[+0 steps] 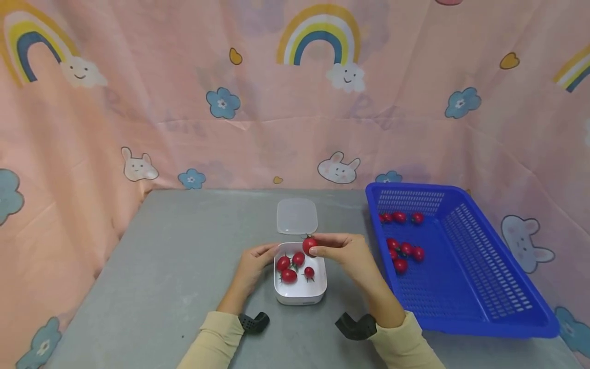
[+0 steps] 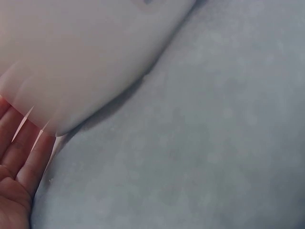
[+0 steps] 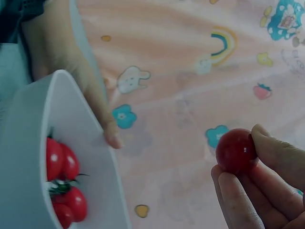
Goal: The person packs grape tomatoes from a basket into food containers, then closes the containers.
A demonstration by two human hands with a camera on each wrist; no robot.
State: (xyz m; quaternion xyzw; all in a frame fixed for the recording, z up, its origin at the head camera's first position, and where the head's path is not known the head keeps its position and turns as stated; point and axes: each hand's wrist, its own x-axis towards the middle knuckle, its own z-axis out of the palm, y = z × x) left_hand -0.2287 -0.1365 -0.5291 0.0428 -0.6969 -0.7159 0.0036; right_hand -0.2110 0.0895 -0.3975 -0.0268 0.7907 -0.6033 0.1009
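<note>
My right hand (image 1: 357, 259) pinches a red cherry tomato (image 1: 309, 246) between thumb and fingertips, above the far right rim of a white square container (image 1: 301, 294). In the right wrist view the same tomato (image 3: 236, 150) shows smooth and round at the fingertips. Several cherry tomatoes (image 1: 289, 276) with green stems lie inside the container. My left hand (image 1: 250, 269) rests against the container's left side, fingertips by the rim. Its fairly straight fingers (image 2: 34, 160) lie along the outer wall in the left wrist view.
A blue plastic basket (image 1: 470, 328) stands at the right, with several cherry tomatoes (image 1: 406, 249) along its left side. Behind the container lies a translucent lid (image 1: 297, 217) on the grey table (image 1: 184, 256). A pink patterned cloth (image 1: 276, 138) hangs at the back.
</note>
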